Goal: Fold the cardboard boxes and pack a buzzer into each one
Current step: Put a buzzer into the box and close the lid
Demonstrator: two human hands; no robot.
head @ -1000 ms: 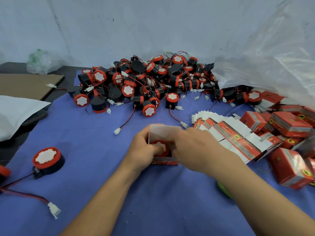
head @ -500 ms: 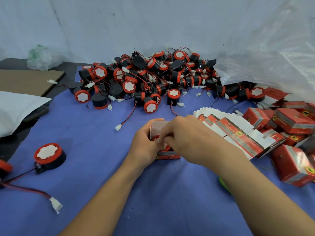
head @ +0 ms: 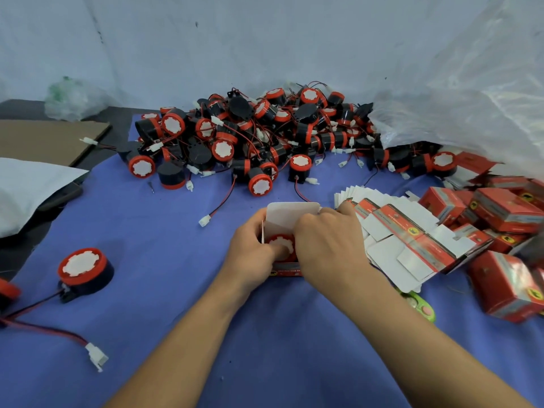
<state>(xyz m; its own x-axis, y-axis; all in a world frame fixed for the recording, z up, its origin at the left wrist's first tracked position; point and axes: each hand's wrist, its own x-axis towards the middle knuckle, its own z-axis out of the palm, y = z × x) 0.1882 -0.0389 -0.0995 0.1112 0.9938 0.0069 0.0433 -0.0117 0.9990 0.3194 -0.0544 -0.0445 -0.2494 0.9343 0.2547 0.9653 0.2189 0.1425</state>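
Note:
A small red cardboard box [head: 290,214] stands open on the blue cloth, its white lid flap raised at the back. A red-faced buzzer [head: 281,244] sits inside it. My left hand [head: 253,251] grips the box's left side, thumb resting on the buzzer. My right hand [head: 329,245] curls over the box's right side and covers that edge. A fan of flat unfolded boxes [head: 409,234] lies just right of my right hand. A big heap of black and red buzzers [head: 259,136] with wires fills the back.
Closed red boxes [head: 506,284] are piled at the right under a clear plastic bag [head: 471,92]. A loose buzzer [head: 84,272] with a red-black wire lies at the left. A green object [head: 421,307] pokes out beneath my right forearm. Brown cardboard [head: 44,139] and white sheeting lie far left.
The lid flap, pressed down half a second ago under my right hand, stands up again and the buzzer's face shows. Both hands stay on the box.

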